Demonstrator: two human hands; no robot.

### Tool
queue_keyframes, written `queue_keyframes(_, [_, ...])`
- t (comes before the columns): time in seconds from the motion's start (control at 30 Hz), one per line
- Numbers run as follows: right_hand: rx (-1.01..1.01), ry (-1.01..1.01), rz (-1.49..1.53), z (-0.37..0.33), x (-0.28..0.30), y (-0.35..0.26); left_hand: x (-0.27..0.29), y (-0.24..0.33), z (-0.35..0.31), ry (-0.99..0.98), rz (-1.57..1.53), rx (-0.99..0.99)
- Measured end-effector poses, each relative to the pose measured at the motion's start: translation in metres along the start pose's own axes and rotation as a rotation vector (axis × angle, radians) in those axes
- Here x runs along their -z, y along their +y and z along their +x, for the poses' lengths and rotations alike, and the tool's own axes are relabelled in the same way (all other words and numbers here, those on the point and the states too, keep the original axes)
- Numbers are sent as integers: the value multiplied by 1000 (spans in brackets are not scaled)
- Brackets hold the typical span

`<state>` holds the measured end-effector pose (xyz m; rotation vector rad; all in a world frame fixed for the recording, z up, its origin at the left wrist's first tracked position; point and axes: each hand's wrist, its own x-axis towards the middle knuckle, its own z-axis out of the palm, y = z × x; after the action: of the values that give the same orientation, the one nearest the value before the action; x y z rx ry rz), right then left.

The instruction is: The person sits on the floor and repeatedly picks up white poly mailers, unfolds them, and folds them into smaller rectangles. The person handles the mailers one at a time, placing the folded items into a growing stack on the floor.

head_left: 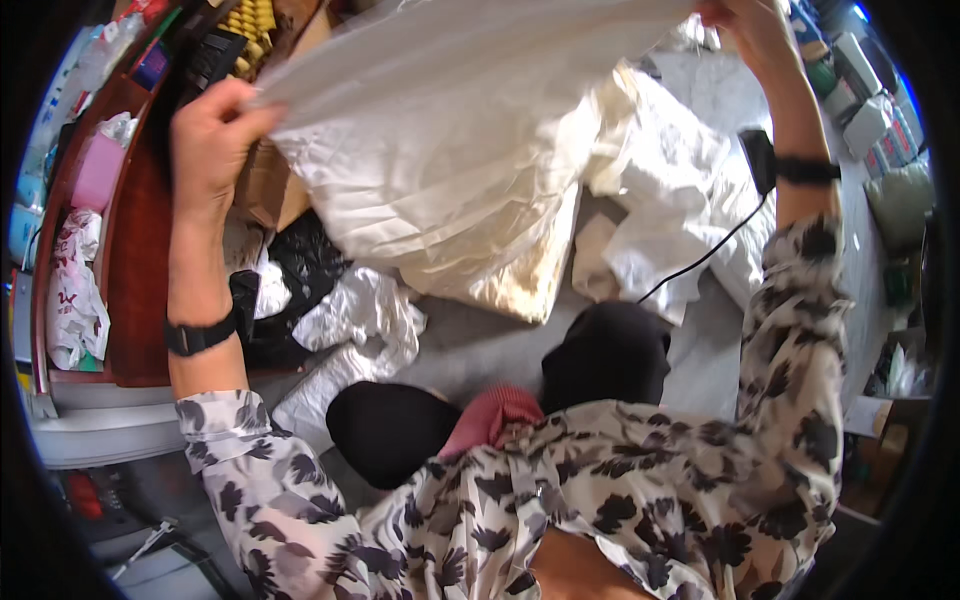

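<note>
A large cream-white satiny cloth point(430, 190) is stretched between my raised hands, its upper edge running off the top of the view. My left hand point(218, 135) pinches one end at the upper left, thumb and fingers pressed together. At the top right my right hand point(748, 28) is closed at the other end; its fingers are partly cut off by the frame and blurred. The cloth's lower part hangs in wrinkles down to a cream bundle point(535, 285) near my knees. More crumpled white cloth or wrapping point(675, 160) lies to the right.
On the left stands a reddish-brown wooden shelf point(135, 270) with packages. Black plastic point(305, 260) and a crumpled silvery-white bag point(375, 315) lie below my left hand. A black cable point(705, 258) runs from a small black device point(758, 160) by my right wrist. Boxes and bags line the right side.
</note>
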<state>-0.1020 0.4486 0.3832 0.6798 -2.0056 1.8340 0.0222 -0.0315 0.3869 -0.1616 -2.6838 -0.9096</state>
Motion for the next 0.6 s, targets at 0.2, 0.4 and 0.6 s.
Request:
queue_keyframes(0.2, [229, -14, 102, -9, 68, 0, 36, 0, -9, -39, -561, -286])
queue_keyframes(0.4, [90, 32, 68, -42, 98, 7, 78, 4, -36, 323, -660, -256])
queue_keyframes(0.6, [-207, -64, 59, -25, 34, 27, 40, -39, 13, -107, -651, -196])
